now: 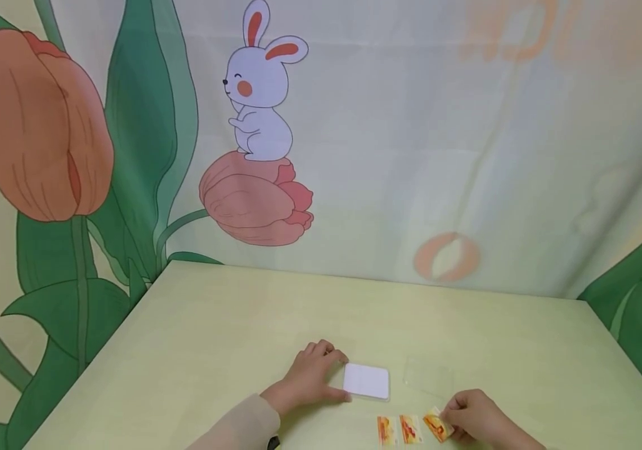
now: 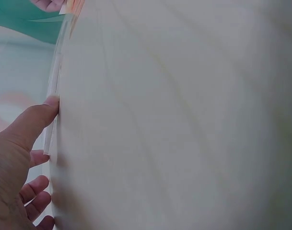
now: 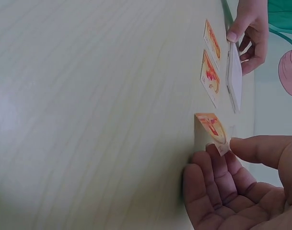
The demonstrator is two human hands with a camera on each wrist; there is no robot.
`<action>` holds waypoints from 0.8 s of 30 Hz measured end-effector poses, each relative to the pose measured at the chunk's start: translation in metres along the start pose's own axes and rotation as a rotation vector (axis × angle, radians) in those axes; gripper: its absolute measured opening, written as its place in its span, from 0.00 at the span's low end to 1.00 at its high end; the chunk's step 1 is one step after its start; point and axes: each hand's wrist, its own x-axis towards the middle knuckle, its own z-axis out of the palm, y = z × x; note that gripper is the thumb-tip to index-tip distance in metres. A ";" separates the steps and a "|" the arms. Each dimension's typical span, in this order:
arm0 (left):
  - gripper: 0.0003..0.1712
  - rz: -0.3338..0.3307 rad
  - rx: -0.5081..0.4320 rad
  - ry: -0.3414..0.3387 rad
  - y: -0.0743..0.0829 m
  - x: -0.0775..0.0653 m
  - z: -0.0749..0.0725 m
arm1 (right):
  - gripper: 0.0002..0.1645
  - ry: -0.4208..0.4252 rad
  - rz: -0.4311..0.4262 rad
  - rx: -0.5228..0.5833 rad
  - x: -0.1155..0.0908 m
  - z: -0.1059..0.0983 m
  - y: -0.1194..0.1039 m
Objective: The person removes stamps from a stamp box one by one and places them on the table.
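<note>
A flat white rectangle [image 1: 367,381] with a clear border, like a thin case, lies on the table. My left hand [image 1: 312,378] grips it by its left end, thumb at the near corner and index finger at the far one. In the left wrist view, the thumb [image 2: 35,122] presses the clear edge. My right hand [image 1: 475,415] pinches a small orange-and-yellow picture card [image 1: 437,426] between thumb and fingers. In the right wrist view that card [image 3: 213,129] stands tilted, one end raised. Two similar cards, a left one [image 1: 386,431] and a middle one [image 1: 411,430], lie flat beside it.
A transparent rectangular piece [image 1: 429,375] lies on the table right of the white rectangle, just beyond the right hand. The pale table [image 1: 230,319] ends at a hanging cloth [image 1: 366,156] printed with tulips and a rabbit.
</note>
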 end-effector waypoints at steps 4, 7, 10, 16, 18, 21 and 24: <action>0.33 0.001 -0.003 -0.003 0.002 -0.002 -0.003 | 0.07 -0.005 0.004 -0.025 -0.002 -0.001 -0.001; 0.34 0.000 -0.006 -0.003 0.003 -0.002 -0.004 | 0.09 0.004 -0.010 -0.044 -0.003 -0.001 0.000; 0.34 -0.001 -0.012 -0.002 0.004 -0.001 -0.006 | 0.10 0.026 -0.037 -0.070 -0.003 -0.003 0.000; 0.34 -0.002 -0.012 -0.003 0.005 0.000 -0.006 | 0.12 0.057 -0.087 -0.103 -0.004 -0.004 0.000; 0.34 -0.002 -0.013 -0.003 0.005 0.000 -0.006 | 0.12 0.059 -0.098 -0.103 -0.004 -0.004 0.001; 0.33 -0.001 -0.011 -0.004 0.005 0.000 -0.005 | 0.12 0.054 -0.117 -0.100 -0.005 -0.004 0.002; 0.33 -0.001 -0.012 -0.006 0.005 -0.001 -0.005 | 0.12 0.054 -0.132 -0.127 -0.006 -0.004 0.001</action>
